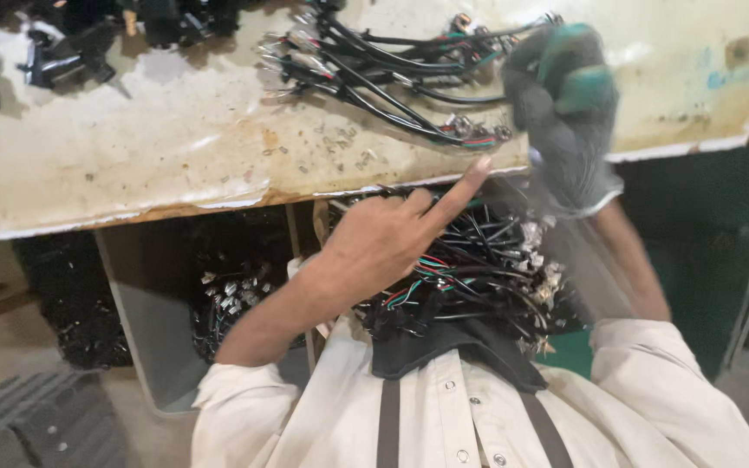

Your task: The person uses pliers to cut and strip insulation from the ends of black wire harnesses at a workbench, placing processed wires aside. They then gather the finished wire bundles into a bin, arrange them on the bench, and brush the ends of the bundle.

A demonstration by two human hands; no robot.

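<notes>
My left hand [383, 243] is bare and hovers below the table edge, index finger stretched toward the right, holding nothing. It is just above a heap of black wire harnesses [478, 277] in my lap. My right hand [565, 113] wears a grey and green glove and is blurred by motion. It is raised over the table edge beside a bundle of black cables with connectors [392, 78] lying on the worn white table [132, 147]. Whether the gloved hand grips anything cannot be told.
Black parts [71, 48] lie at the table's far left. Under the table stand a grey bin [140, 347] with more wired connectors [236, 295] and a dark pile [80, 312]. A ribbed mat [36, 425] is at lower left.
</notes>
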